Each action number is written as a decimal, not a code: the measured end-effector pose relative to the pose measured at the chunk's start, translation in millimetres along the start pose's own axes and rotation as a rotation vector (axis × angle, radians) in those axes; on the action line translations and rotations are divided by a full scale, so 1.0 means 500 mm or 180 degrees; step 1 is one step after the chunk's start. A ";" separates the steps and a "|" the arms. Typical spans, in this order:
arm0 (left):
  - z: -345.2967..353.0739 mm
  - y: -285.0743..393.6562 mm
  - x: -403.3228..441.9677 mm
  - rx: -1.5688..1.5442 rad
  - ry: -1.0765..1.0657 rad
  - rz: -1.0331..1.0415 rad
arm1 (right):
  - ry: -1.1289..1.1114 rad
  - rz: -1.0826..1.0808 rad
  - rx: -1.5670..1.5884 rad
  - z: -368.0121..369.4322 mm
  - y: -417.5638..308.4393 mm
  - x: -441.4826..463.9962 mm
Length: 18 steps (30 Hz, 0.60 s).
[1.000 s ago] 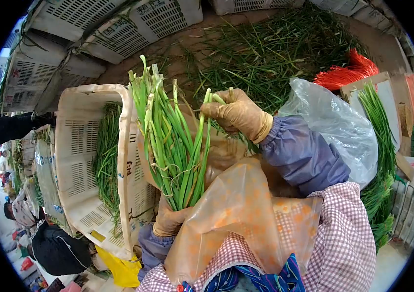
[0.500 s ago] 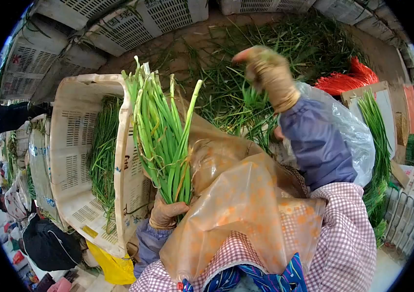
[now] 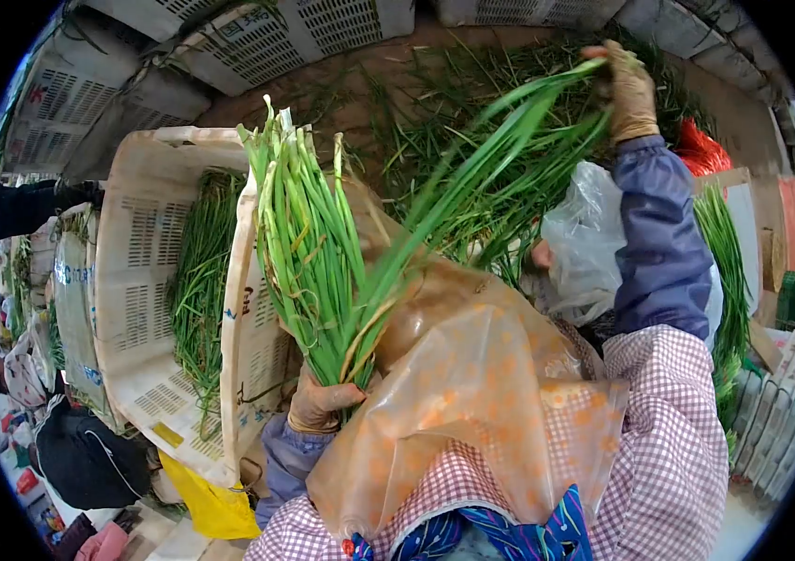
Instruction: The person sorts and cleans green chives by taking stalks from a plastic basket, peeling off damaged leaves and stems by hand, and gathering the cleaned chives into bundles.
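Observation:
My left hand (image 3: 320,404), in a tan glove, is closed around the lower part of a bunch of green onions (image 3: 313,252), whose cut pale ends point up. My right hand (image 3: 631,92), also gloved with a bare fingertip showing, is raised at the upper right and pinches the ends of several long green onion stalks (image 3: 510,150). These stalks stretch diagonally from the bunch to that hand. A translucent plastic apron (image 3: 454,374) with orange dots covers my lap beneath them.
A white slatted crate (image 3: 237,327) with greens inside (image 3: 199,271) lies tipped to the left. Cut leaves (image 3: 472,84) litter the floor ahead. Right are a clear plastic bag (image 3: 585,243), red ties (image 3: 700,148) and upright greens (image 3: 725,243). Another person's dark sleeve (image 3: 14,213) shows far left.
My right hand has moved up and to the right, and long stalks now stretch from it to the bunch. My left hand keeps its hold in about the same place.

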<state>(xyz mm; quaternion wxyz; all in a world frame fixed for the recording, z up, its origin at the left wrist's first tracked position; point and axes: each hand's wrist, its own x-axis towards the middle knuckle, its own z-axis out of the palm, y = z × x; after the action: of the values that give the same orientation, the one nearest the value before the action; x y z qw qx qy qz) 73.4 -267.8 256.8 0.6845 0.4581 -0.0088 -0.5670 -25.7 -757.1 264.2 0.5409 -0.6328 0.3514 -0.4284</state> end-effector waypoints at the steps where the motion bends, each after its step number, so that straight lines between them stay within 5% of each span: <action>1: 0.002 0.002 0.000 0.0011 0.0005 -0.0004 | 0.0650 -0.0059 -0.0522 -0.028 0.000 0.016; 2: 0.003 0.003 0.000 0.0027 0.0009 -0.0006 | 0.0722 -0.0283 -0.0878 -0.073 0.030 0.038; 4: -0.009 -0.004 0.003 0.0020 -0.0027 0.0120 | 0.0294 -0.1177 0.0129 -0.045 0.041 0.019; 10: -0.004 0.006 -0.002 0.0164 -0.0215 -0.0216 | -0.1934 0.1351 0.0299 0.194 -0.095 -0.177; 14: -0.004 0.004 -0.006 0.0144 -0.0192 -0.0315 | -0.3099 0.1985 0.0940 0.283 -0.099 -0.246; 18: -0.018 -0.003 -0.011 -0.0075 -0.0162 -0.0353 | -0.3405 0.2195 0.0959 0.294 -0.075 -0.263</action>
<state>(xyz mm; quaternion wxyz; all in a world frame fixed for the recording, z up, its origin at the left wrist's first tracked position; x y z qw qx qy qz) 75.0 -257.8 253.8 0.6569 0.4353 0.0058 -0.6156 58.4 -575.0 272.8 0.8302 -0.5269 0.1527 0.0990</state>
